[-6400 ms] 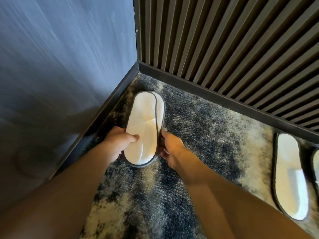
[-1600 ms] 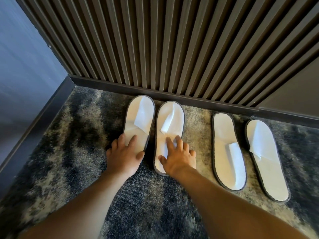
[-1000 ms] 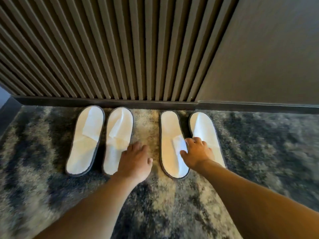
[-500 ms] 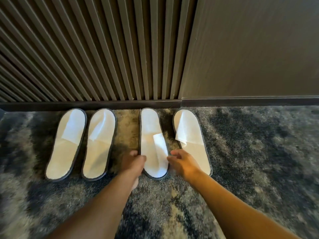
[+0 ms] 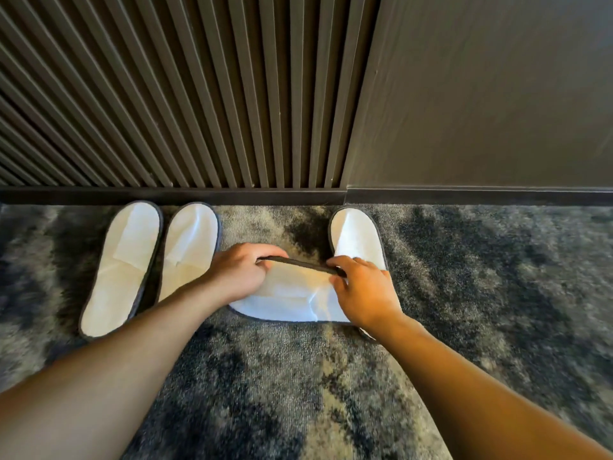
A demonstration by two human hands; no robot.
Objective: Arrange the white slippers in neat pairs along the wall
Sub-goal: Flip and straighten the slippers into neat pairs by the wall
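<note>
One slipper (image 5: 292, 295) is off the row and turned sideways between the hands, its dark-trimmed edge raised and its white upper sagging, so it looks light, thin and floppy. The left hand (image 5: 237, 272) is curled shut on the trim at one end, and the right hand (image 5: 363, 290) pinches the same trim at the other. That stiffer trim seems the best place to hold, since the soft cloth would likely crumple.

Just beyond the right hand its partner slipper (image 5: 356, 237) lies flat, toe to the baseboard (image 5: 172, 195). Left of the left hand, a finished pair (image 5: 151, 260) lies side by side. Between that pair and the partner, straight ahead of the hands, is a bare strip of carpet (image 5: 265, 224) that looks wide enough for the held slipper. The baseboard stops any forward slide, and the carpet to the right of the right hand is open.
</note>
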